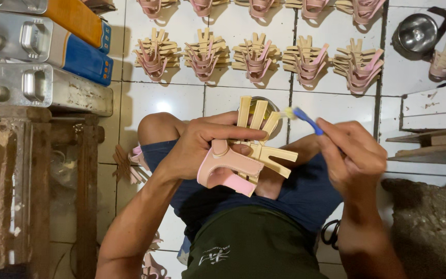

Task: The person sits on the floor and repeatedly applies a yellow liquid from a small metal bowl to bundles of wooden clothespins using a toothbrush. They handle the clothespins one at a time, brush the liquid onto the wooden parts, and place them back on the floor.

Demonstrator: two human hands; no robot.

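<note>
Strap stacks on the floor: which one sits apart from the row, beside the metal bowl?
The stack at far right, just right of the metal bowl. The others line up in a row across the tiles; this one lies alone beyond the dark grout line.

Glossy floor tiles point(181, 108); shiny metal bowl point(417, 32)
</note>
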